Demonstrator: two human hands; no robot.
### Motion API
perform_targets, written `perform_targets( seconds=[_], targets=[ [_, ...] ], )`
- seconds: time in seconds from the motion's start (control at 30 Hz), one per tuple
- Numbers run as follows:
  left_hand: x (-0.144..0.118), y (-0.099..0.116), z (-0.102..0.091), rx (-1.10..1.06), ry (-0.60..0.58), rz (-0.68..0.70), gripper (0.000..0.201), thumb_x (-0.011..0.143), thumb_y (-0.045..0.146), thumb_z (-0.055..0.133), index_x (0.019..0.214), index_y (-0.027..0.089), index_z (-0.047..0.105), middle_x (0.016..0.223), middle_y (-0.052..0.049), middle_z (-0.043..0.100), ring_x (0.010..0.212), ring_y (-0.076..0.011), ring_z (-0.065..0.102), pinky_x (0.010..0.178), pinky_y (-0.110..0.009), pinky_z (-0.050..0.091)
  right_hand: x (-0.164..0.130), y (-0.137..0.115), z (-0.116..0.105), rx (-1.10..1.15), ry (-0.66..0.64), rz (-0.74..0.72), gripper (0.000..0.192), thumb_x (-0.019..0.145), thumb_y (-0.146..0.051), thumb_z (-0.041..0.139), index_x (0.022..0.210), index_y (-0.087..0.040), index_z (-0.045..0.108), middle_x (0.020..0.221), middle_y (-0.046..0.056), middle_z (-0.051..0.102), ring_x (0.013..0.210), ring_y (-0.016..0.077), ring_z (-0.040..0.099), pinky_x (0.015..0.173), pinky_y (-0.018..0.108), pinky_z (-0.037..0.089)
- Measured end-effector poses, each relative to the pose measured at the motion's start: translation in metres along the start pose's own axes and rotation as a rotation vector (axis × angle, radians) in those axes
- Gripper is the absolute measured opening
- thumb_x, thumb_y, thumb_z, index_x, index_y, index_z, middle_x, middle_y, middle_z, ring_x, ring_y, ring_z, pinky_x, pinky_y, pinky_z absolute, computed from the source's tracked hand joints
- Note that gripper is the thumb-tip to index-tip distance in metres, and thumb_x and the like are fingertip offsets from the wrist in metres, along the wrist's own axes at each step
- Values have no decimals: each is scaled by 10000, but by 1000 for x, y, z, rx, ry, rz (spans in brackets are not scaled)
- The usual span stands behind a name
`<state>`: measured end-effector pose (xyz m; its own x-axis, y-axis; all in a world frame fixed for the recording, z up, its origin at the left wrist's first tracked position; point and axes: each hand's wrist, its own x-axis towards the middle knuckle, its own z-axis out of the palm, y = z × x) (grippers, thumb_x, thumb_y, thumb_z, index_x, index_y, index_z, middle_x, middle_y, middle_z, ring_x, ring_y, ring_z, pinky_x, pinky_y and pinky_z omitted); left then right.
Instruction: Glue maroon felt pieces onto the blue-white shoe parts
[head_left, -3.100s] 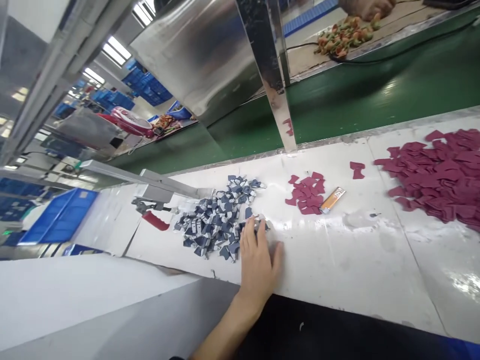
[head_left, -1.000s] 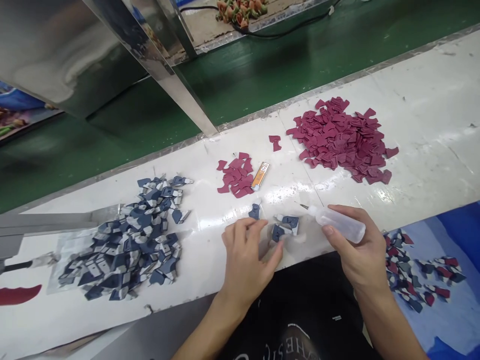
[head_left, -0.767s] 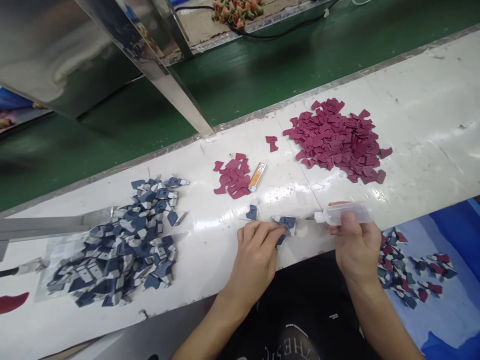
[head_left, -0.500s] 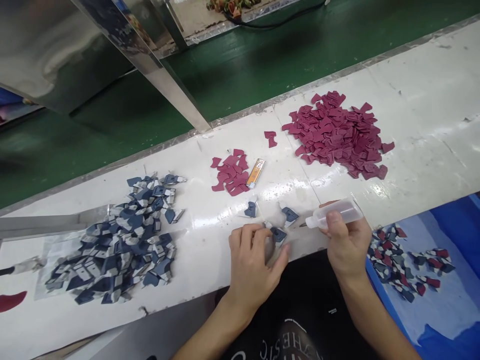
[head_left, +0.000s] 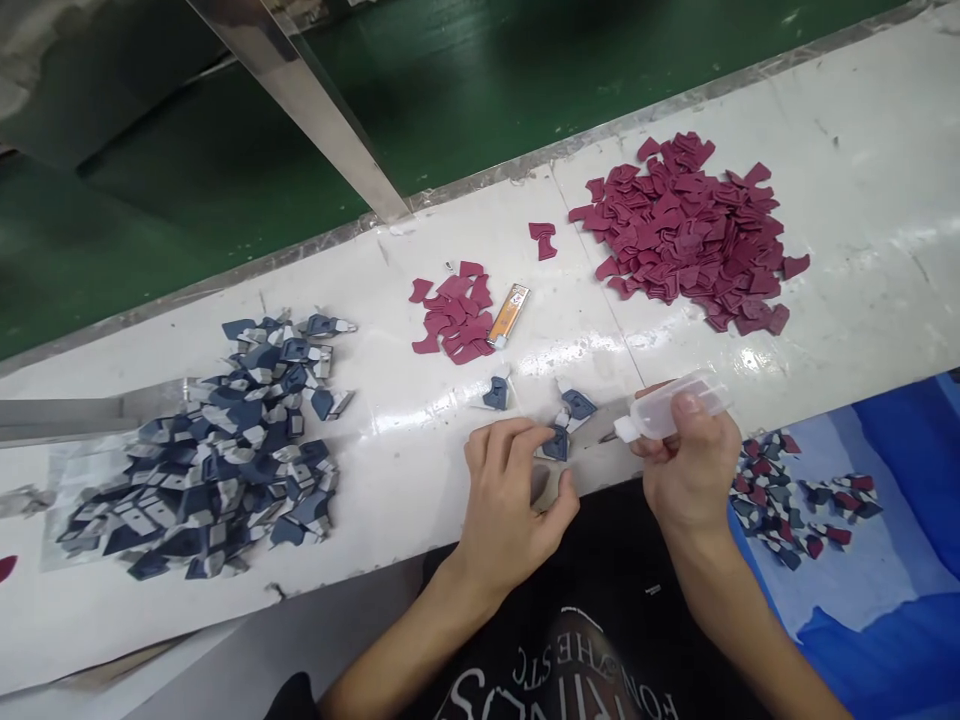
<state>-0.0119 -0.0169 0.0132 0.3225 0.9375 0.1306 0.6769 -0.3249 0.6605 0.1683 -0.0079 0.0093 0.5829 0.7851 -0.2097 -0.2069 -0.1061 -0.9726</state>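
My left hand (head_left: 508,495) rests on the white bench near its front edge, fingertips pinning a small blue-and-white shaped piece (head_left: 556,443). My right hand (head_left: 690,470) grips a small clear squeeze bottle (head_left: 667,405) with its thin nozzle pointing left toward that piece. Two more blue pieces (head_left: 497,391) lie just beyond the fingers. A large heap of blue-and-white pieces (head_left: 225,440) lies to the left.
A big pile of maroon pieces (head_left: 690,235) sits at the back right, a smaller maroon cluster (head_left: 451,318) and an orange lighter (head_left: 510,313) in the middle. Joined pieces (head_left: 795,495) lie on a blue sheet at lower right. A slanted steel post (head_left: 307,105) and green belt run behind.
My left hand left the blue heap and drew a few pieces to the front edge. My right hand came in with the squeeze bottle and moved its nozzle toward the pinned piece.
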Motion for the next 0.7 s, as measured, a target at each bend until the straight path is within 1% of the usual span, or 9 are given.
perform_targets(
  seconds=[0.13, 0.3, 0.43, 0.47, 0.53, 0.6, 0.63, 0.67, 0.7],
  targets=[
    [6, 14, -1, -135, -1, -33, 299, 960, 236, 726, 1226, 270, 594, 1150, -43, 646, 1125, -243, 562, 979, -417, 512, 0, -10, 3, 201, 19, 122, 379, 878, -567, 788, 753, -215, 728, 527, -46, 484, 426, 105, 356, 404, 261, 275],
    [18, 30, -3, -346, 14, -44, 297, 979, 268, 742, 1240, 290, 600, 1091, -25, 674, 1060, -219, 604, 942, -411, 554, -10, -20, 4, 283, 21, 224, 412, 886, -625, 750, 799, -223, 742, 492, -63, 452, 393, 100, 301, 390, 265, 287],
    [24, 37, -1, -497, -15, -46, 320, 1002, 335, 754, 1299, 328, 637, 1136, -34, 689, 1111, -225, 660, 983, -432, 629, -23, -26, 9, 381, -61, 359, 461, 847, -690, 776, 867, -231, 743, 490, -74, 446, 378, 101, 260, 348, 255, 252],
    [24, 38, 0, -561, -25, -59, 315, 1015, 352, 741, 1317, 346, 651, 1161, -37, 685, 1075, -215, 689, 939, -416, 661, -27, -27, 11, 425, -103, 411, 480, 841, -706, 790, 887, -230, 746, 494, -77, 444, 387, 99, 251, 350, 249, 253],
    [22, 39, 3, -744, -49, -123, 303, 1040, 382, 700, 1341, 376, 672, 1219, -38, 644, 863, -150, 733, 714, -329, 696, -36, -26, 16, 515, -188, 519, 517, 821, -732, 834, 879, -227, 735, 505, -82, 433, 421, 91, 250, 381, 235, 288],
    [20, 39, 4, -929, -65, -213, 287, 1058, 410, 659, 1343, 393, 686, 1248, -27, 581, 593, -55, 665, 445, -236, 603, -46, -24, 20, 581, -290, 609, 568, 808, -757, 857, 804, -217, 684, 521, -79, 422, 462, 84, 283, 433, 223, 327],
    [20, 37, 3, -984, -60, -246, 281, 1059, 422, 650, 1335, 395, 694, 1252, -22, 560, 507, -22, 613, 362, -215, 541, -50, -23, 21, 594, -353, 635, 594, 824, -779, 835, 787, -213, 660, 527, -75, 418, 477, 87, 310, 454, 222, 338],
    [21, 35, 1, -997, -30, -261, 271, 1052, 436, 657, 1313, 385, 709, 1257, -23, 558, 486, -14, 598, 337, -208, 515, -53, -21, 21, 589, -416, 641, 610, 857, -808, 782, 816, -212, 659, 542, -66, 431, 489, 96, 344, 466, 227, 346],
    [23, 31, -4, -974, 28, -258, 255, 1045, 447, 665, 1277, 365, 729, 1267, -32, 576, 529, -31, 633, 370, -209, 539, -55, -20, 21, 557, -470, 624, 617, 906, -832, 702, 900, -215, 678, 570, -55, 463, 496, 109, 381, 470, 235, 351]
  ],
)
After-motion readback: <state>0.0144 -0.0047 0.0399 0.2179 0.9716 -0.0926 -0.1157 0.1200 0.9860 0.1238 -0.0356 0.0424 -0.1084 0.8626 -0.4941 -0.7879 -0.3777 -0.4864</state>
